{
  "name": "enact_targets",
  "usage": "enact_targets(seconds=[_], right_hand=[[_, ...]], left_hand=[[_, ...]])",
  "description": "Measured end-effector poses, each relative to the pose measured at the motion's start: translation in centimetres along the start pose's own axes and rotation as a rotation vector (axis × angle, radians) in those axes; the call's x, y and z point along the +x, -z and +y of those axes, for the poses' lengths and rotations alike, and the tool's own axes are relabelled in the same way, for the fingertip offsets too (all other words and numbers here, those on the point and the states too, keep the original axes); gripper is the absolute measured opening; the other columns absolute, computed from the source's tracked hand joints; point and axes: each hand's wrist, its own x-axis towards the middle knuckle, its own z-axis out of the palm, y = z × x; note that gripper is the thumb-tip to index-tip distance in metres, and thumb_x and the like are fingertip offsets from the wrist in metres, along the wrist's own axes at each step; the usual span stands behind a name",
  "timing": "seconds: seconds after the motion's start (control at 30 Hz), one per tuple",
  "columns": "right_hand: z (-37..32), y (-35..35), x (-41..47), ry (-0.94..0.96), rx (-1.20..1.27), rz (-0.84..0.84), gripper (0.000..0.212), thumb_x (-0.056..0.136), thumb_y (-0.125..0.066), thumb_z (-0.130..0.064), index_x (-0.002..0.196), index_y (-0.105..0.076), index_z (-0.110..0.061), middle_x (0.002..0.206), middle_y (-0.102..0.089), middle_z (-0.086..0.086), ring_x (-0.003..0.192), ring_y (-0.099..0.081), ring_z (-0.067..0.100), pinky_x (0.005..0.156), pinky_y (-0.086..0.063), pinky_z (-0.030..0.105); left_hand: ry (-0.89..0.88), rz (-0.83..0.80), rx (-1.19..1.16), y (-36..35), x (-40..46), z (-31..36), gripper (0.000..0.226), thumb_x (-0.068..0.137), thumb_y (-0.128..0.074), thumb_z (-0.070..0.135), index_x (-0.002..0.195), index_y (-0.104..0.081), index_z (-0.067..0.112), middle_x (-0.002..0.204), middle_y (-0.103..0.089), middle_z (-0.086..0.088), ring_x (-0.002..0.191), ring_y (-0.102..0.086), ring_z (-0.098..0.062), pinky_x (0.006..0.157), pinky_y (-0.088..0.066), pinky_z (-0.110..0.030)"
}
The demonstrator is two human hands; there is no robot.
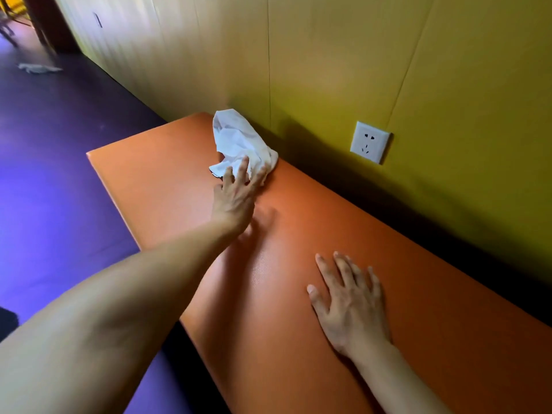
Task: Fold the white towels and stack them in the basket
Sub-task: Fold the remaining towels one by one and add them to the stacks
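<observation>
Orange vinyl-looking bench top [313, 264] fills my view, running along a yellow-green wall [388, 70]. I've got one white towel [239, 141] crumpled in a heap at the far end of the bench, right up near the wall, not folded at all.

Left hand [236, 195] is stretched way out, arm fully extended, fingers straight and fanned, tips lying on the near edge of the towel. Touching it, not pinching, no cloth curled into the palm as far as I can see. Slight blur on that hand.

Right hand [349, 306] sits flat on the bench, palm down, fingers spread wide, well apart from the towel, holding nothing.

Wall socket [370, 141], white, on the wall to the right of the towel, above bench level. No brand or writing I can read on it, just the pin holes.

Floor [59, 174] on the left reads purple under the lighting. Far back on it, top left, I see a second pale crumpled cloth [38, 68], blurry, can't tell if it's another towel. White paneled wall section [134, 40] further back w/ a small dark handle-like mark, too small to make out.
</observation>
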Motion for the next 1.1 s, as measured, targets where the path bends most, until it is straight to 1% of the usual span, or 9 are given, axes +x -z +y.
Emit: enact_targets(seconds=[0.1, 0.17, 0.27, 0.37, 0.47, 0.6, 0.77, 0.93, 1.1], right_hand=[[0.3, -0.8, -0.1, 0.009, 0.01, 0.046, 0.068, 0.094, -0.003, -0.071, 0.156, 0.002, -0.045, 0.168, -0.006, -0.006, 0.155, -0.004, 0.016, 0.124, 0.0, 0.05], [0.2, -1.0, 0.1, 0.006, 0.026, 0.071, 0.067, 0.095, -0.007, -0.071, 0.157, -0.003, -0.045, 0.167, -0.012, -0.006, 0.154, -0.008, 0.016, 0.124, -0.003, 0.051], [0.2, -1.1, 0.1, 0.003, 0.026, 0.073, 0.067, 0.095, -0.01, -0.071, 0.157, -0.007, -0.045, 0.166, -0.015, -0.005, 0.154, -0.011, 0.016, 0.124, -0.005, 0.051], [0.3, -1.1, 0.2, -0.001, 0.012, 0.06, 0.068, 0.094, -0.008, -0.07, 0.157, -0.007, -0.044, 0.167, -0.013, -0.005, 0.154, -0.009, 0.016, 0.124, -0.002, 0.05], [0.1, -0.7, 0.1, -0.009, 0.018, 0.03, 0.068, 0.094, -0.009, -0.07, 0.157, -0.006, -0.044, 0.168, -0.01, -0.006, 0.154, -0.005, 0.016, 0.124, 0.002, 0.049], [0.1, 0.2, 0.3, -0.013, 0.03, -0.048, 0.066, 0.097, -0.021, -0.067, 0.157, -0.006, -0.044, 0.168, -0.006, -0.007, 0.154, -0.001, 0.014, 0.124, 0.007, 0.047], [1.1, 2.6, -1.0, 0.008, 0.231, -0.178, 0.068, 0.096, -0.051, -0.051, 0.157, -0.023, -0.037, 0.166, -0.018, -0.004, 0.154, -0.008, 0.013, 0.123, 0.008, 0.035], [1.8, 4.7, -9.6, -0.028, 0.367, -0.214, 0.071, 0.094, -0.063, -0.038, 0.155, -0.029, -0.032, 0.163, -0.027, 0.0, 0.152, -0.018, 0.019, 0.119, 0.0, 0.023], [3.7, 5.1, -18.2, -0.115, 0.456, -0.166, 0.074, 0.088, -0.069, -0.034, 0.153, -0.033, -0.034, 0.152, -0.045, 0.0, 0.142, -0.037, 0.02, 0.118, -0.025, 0.029]], left_hand=[[0.022, -0.176, -0.073, -0.9, 3.7, -0.6, 0.099, 0.084, -0.069, 0.004, 0.158, -0.015, 0.04, 0.169, 0.001, -0.006, 0.147, -0.019, -0.045, 0.104, -0.043, -0.054], [-0.027, -0.253, -0.12, -1.5, 4.9, -0.4, 0.089, 0.08, -0.069, 0.0, 0.155, -0.031, 0.028, 0.162, -0.019, -0.016, 0.142, -0.027, -0.044, 0.107, -0.041, -0.051], [0.009, -0.176, -0.19, -2.6, 5.5, -0.4, 0.057, 0.082, -0.062, 0.0, 0.137, -0.055, 0.018, 0.13, -0.05, -0.021, 0.118, -0.052, -0.041, 0.091, -0.049, -0.045], [0.066, -0.103, -0.287, -3.1, 4.4, 0.1, 0.021, 0.092, -0.054, 0.015, 0.107, -0.067, 0.013, 0.109, -0.064, -0.018, 0.095, -0.06, -0.037, 0.071, -0.04, -0.038], [0.026, -0.075, -0.324, -2.4, 0.6, 1.2, 0.017, 0.091, -0.052, 0.017, 0.092, -0.069, 0.016, 0.096, -0.068, -0.013, 0.083, -0.059, -0.034, 0.065, -0.04, -0.039], [-0.039, -0.07, -0.365, -0.2, -6.5, 3.1, 0.022, 0.093, -0.05, 0.015, 0.1, -0.071, 0.017, 0.095, -0.069, -0.01, 0.089, -0.063, -0.034, 0.064, -0.034, -0.035], [-0.107, -0.114, -0.424, 3.0, -15.6, 6.0, 0.019, 0.094, -0.054, 0.02, 0.104, -0.07, 0.022, 0.1, -0.071, -0.006, 0.092, -0.065, -0.033, 0.064, -0.033, -0.034], [-0.153, -0.179, -0.457, 6.2, -23.3, 9.1, 0.023, 0.098, -0.052, 0.021, 0.114, -0.068, 0.023, 0.11, -0.071, -0.005, 0.101, -0.065, -0.032, 0.071, -0.042, -0.036], [-0.204, -0.242, -0.555, 9.1, -30.0, 12.7, 0.026, 0.092, -0.05, 0.019, 0.106, -0.072, 0.023, 0.102, -0.073, -0.005, 0.095, -0.066, -0.032, 0.069, -0.043, -0.035]])
